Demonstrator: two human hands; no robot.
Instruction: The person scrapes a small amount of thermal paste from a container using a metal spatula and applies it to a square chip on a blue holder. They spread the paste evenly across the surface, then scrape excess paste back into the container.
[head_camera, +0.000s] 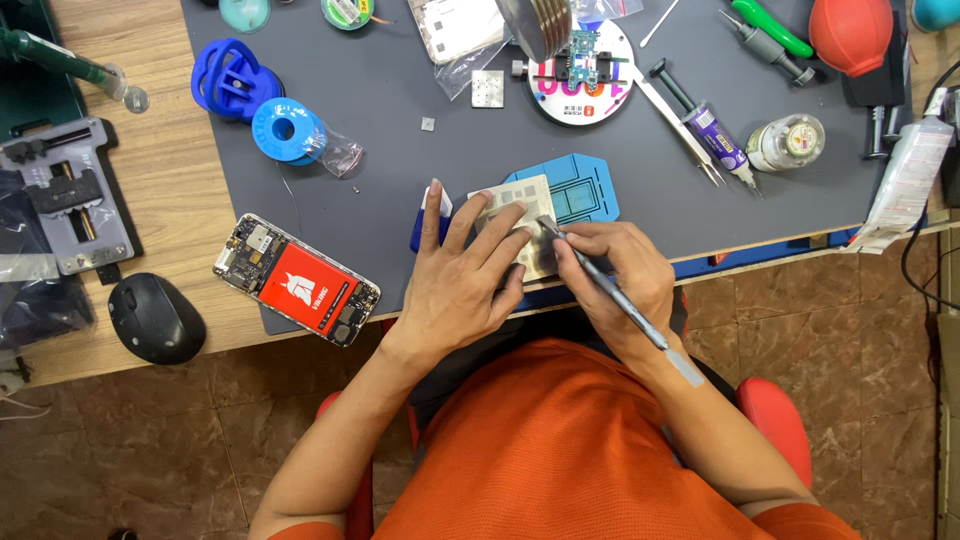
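A: Left hand (462, 285)?
B: Flat, fingers spread wide, pressing down on thin metal stencil plate (524, 222) near front edge of grey mat (400, 90).

A: Right hand (612, 275)?
B: Closed round slim metal scraper tool (612, 290), pencil-style. Tip down on plate, just beside left fingertips; handle end runs back over wrist.

A: Where's plate exactly?
B: Between both hands, partly over blue holder jig (580, 188), touching it. Small blue item under left index finger, too hidden to tell what.

A: Nearby stuff?
B: Opened phone w/ red battery (297, 280), left of left hand, straddling mat edge & wooden desk (170, 210). Black mouse (156, 318) further left. Blue solder spool (287, 130) & blue suction cup (228, 78) at back left. Round white fixture w/ small circuit board (582, 72) at back centre. Syringe of paste (705, 125), small jar (786, 143), red blower bulb (850, 35) at back right, all well apart from hands.

A: Clothing?
B: Orange shirt (570, 450), seated at desk.
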